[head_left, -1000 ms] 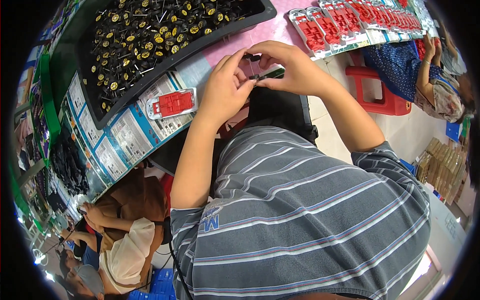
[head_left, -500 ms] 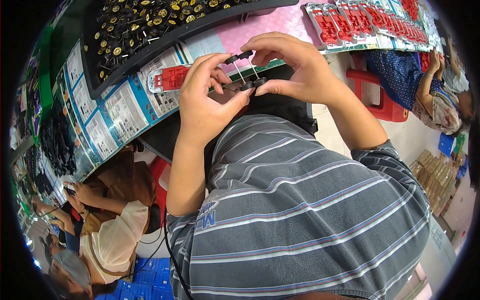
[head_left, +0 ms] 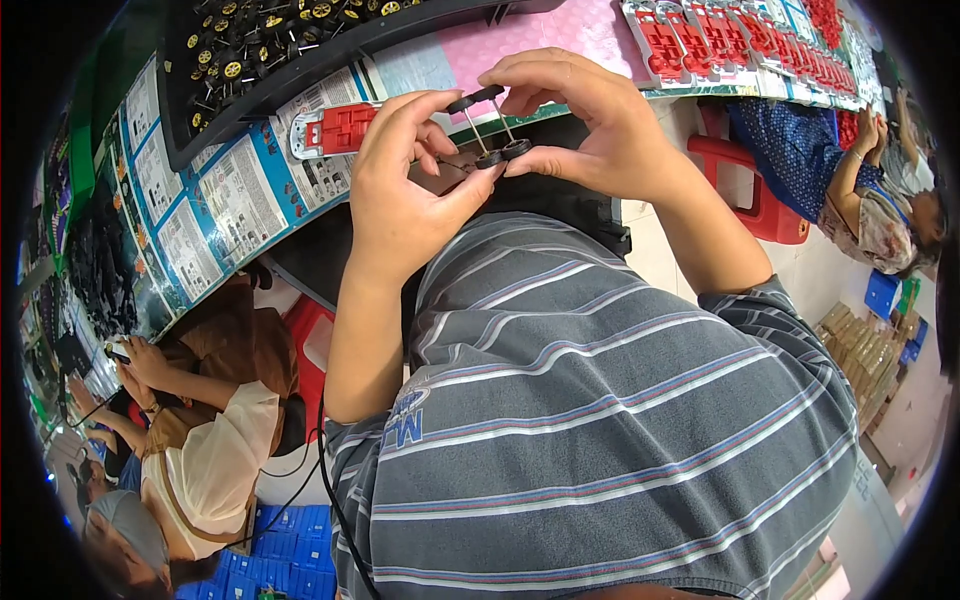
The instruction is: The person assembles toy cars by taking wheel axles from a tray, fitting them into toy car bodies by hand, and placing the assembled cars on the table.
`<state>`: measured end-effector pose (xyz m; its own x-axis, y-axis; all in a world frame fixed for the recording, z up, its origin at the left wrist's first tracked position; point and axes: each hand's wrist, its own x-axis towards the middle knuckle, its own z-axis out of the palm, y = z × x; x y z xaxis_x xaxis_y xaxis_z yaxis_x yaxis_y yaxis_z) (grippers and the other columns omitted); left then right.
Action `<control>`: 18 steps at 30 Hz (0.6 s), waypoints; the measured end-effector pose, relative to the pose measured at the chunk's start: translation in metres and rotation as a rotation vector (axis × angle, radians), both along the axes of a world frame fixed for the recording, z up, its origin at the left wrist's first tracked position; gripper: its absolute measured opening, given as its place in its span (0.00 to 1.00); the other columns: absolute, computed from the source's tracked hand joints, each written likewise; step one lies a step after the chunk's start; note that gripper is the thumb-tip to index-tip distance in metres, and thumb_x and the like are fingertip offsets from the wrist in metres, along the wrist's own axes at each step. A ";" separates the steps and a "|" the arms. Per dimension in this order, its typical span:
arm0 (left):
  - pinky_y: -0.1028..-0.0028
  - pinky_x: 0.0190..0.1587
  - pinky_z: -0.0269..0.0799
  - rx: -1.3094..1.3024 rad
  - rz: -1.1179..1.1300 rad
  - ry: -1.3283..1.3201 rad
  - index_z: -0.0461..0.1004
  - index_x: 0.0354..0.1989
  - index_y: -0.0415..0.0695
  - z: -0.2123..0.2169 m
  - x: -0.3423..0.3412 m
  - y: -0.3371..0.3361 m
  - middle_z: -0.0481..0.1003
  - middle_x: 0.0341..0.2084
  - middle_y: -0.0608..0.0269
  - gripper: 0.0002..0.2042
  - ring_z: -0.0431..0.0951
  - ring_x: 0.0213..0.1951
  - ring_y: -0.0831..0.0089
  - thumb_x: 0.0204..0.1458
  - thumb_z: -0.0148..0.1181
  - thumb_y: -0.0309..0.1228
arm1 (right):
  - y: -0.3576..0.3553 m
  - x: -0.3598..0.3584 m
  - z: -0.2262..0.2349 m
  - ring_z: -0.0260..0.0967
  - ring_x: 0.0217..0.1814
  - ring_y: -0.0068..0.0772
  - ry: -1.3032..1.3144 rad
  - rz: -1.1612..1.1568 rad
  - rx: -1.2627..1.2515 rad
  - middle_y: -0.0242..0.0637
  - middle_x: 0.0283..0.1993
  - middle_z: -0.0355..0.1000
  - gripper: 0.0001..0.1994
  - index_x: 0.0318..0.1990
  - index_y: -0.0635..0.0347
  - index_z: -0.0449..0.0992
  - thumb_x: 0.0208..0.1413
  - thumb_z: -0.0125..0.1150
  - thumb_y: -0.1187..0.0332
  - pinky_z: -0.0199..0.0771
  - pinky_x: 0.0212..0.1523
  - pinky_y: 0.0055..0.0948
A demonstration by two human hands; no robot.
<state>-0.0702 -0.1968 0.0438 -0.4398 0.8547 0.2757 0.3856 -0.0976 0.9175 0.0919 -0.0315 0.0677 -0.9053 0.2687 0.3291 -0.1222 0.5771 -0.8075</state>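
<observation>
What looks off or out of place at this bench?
Nothing stands out. Both hands, left and right, hold small wheel axles above the lap. One red car base lies alone on the printed sheets, apart from the row of red bases, but flat and intact. The black tray holds its wheels, none spilled.

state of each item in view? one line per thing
left hand: fingers closed on a wheel-and-axle set
right hand: fingers closed on a wheel-and-axle set
wheel-and-axle sets: two, held side by side above the lap, off the table
black tray: on table, full of small wheels
red chassis piece: lying flat on table, untouched
row of red pieces: laid out along table
</observation>
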 end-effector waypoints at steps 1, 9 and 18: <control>0.78 0.32 0.71 -0.002 -0.002 0.001 0.77 0.52 0.40 0.000 0.000 0.000 0.76 0.45 0.59 0.29 0.76 0.31 0.78 0.35 0.76 0.22 | -0.001 0.000 -0.001 0.76 0.50 0.32 -0.002 0.000 -0.002 0.43 0.59 0.73 0.34 0.61 0.64 0.73 0.44 0.80 0.67 0.80 0.53 0.31; 0.78 0.32 0.71 -0.023 -0.008 0.007 0.77 0.52 0.40 -0.002 -0.001 -0.003 0.76 0.44 0.60 0.29 0.76 0.31 0.78 0.35 0.76 0.23 | -0.004 -0.002 -0.007 0.78 0.46 0.35 0.041 -0.027 -0.050 0.40 0.54 0.76 0.34 0.59 0.59 0.75 0.41 0.81 0.67 0.80 0.49 0.33; 0.78 0.32 0.70 -0.040 -0.006 -0.008 0.77 0.52 0.41 -0.003 -0.002 -0.003 0.75 0.44 0.61 0.29 0.76 0.31 0.78 0.35 0.76 0.23 | -0.002 -0.006 -0.007 0.77 0.46 0.37 0.033 -0.019 -0.021 0.41 0.52 0.76 0.33 0.58 0.60 0.75 0.42 0.80 0.67 0.79 0.50 0.34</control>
<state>-0.0725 -0.1998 0.0407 -0.4365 0.8678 0.2376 0.3774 -0.0632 0.9239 0.0858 -0.0338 0.0607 -0.8888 0.2930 0.3524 -0.1377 0.5628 -0.8151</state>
